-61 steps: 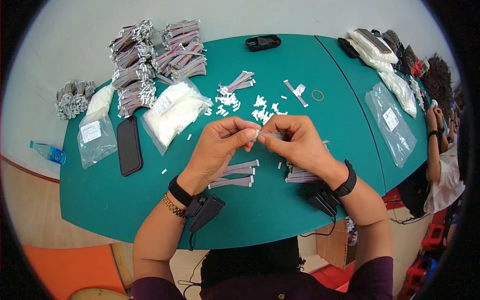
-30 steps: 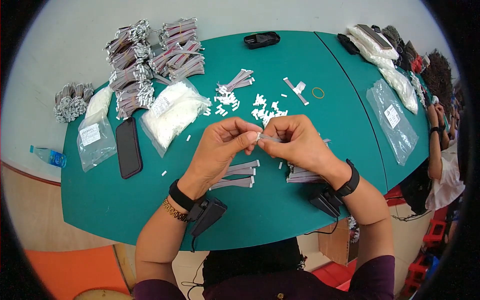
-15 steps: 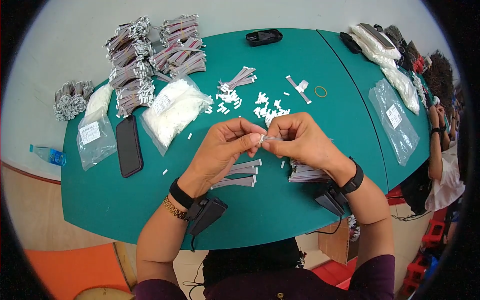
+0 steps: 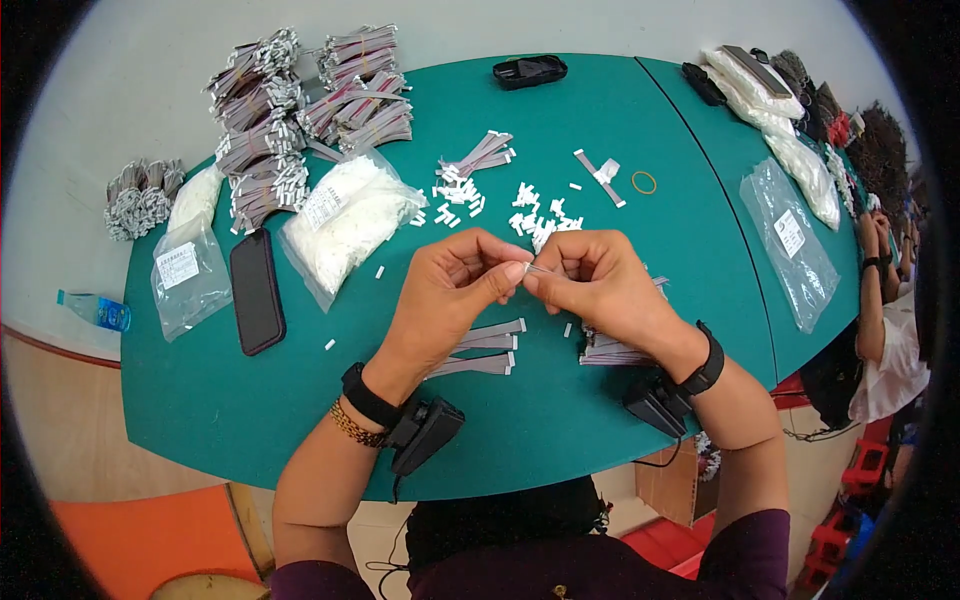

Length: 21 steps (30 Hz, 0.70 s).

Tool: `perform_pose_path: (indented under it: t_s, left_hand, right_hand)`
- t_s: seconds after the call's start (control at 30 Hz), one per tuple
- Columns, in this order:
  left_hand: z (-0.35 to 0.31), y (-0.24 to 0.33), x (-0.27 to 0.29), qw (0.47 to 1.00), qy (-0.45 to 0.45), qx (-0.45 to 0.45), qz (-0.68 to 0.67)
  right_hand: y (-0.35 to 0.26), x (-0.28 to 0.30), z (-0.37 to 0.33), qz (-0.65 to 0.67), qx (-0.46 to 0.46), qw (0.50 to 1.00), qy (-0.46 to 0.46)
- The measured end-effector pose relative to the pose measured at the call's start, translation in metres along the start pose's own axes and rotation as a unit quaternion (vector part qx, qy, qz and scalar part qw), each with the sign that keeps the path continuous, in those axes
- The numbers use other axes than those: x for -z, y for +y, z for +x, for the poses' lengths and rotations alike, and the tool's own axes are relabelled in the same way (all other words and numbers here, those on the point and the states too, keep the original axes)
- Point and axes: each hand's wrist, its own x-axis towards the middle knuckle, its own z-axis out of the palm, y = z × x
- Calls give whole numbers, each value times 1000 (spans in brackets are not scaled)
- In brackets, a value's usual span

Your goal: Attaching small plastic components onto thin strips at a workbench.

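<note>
Left hand (image 4: 445, 297), right hand (image 4: 607, 292), each grip pinched on one cable (image 4: 538, 269), green tabletop (image 4: 530, 430) stretching to near edge

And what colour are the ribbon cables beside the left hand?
The ribbon cables are mostly grey, clearest in the head view.

Apparently a hand-assembly workshop: stacked bundles of grey ribbon cable (image 4: 262, 102), loose white connectors (image 4: 543, 236) and a bulging plastic bag of white parts (image 4: 350, 222) lie on the green worktop (image 4: 560, 430), with a co-worker (image 4: 888, 370) at its far right side.
</note>
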Motion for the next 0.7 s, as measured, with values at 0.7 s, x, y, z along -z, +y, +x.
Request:
perform_pose_path:
  t_s: [0.7]
  left_hand:
    - [-1,1,-2,1000,20,-4,9]
  right_hand:
    - [0,1,0,13,16,1000,-13]
